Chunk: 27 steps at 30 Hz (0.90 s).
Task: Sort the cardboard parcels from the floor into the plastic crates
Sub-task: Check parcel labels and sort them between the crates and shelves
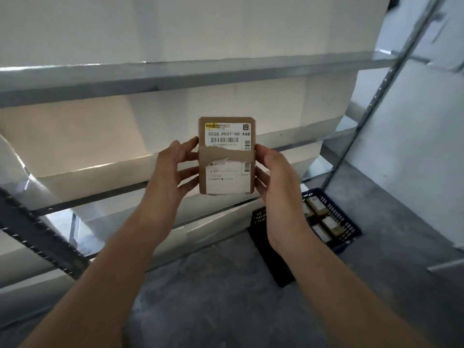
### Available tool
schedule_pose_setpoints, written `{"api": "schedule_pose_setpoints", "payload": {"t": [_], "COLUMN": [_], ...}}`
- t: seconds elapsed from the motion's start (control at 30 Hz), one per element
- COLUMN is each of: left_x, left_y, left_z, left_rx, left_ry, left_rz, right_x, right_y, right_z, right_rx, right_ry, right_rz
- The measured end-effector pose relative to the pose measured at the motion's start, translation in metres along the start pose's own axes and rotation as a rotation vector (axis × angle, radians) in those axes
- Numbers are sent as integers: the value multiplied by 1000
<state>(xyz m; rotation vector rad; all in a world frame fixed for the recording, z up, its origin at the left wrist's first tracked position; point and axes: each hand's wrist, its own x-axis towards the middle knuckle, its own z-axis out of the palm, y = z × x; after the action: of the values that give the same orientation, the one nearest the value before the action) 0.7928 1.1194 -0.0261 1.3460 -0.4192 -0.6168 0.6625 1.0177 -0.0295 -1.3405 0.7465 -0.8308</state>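
Note:
A small brown cardboard parcel [227, 156] with a white shipping label and barcode is held upright at chest height, label facing me. My left hand [173, 167] grips its left edge and my right hand [272, 172] grips its right edge, fingers curled behind it. Down on the floor to the right lies a dark blue plastic crate [350, 227] holding several labelled cardboard parcels [326, 222]. A black plastic crate [261, 219] sits beside it, largely hidden by my right forearm.
Grey metal shelving [175, 74] stacked with large white boxes [200, 26] fills the view ahead. A perforated shelf upright [376, 101] slants at the right and another [37, 237] at the left. Grey concrete floor [213, 285] lies below.

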Motion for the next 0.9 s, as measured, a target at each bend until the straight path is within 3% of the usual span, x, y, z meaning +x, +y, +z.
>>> {"api": "schedule_pose_setpoints", "payload": {"t": [0.33,0.63,0.9], "left_x": [44,76,150], "left_y": [-41,-101,-163], "left_z": [145,278,345], "left_rx": [78,83,104], "left_ry": [-163,-51,10], "left_rz": [-46,-135,-262], "right_x": [63,146,248], "right_y": [14,35,71], "right_z": [-124,-251,-312], "right_rx": [59,22,-4], "right_ry": [209,79,70], "right_rz": [16,113,208]}}
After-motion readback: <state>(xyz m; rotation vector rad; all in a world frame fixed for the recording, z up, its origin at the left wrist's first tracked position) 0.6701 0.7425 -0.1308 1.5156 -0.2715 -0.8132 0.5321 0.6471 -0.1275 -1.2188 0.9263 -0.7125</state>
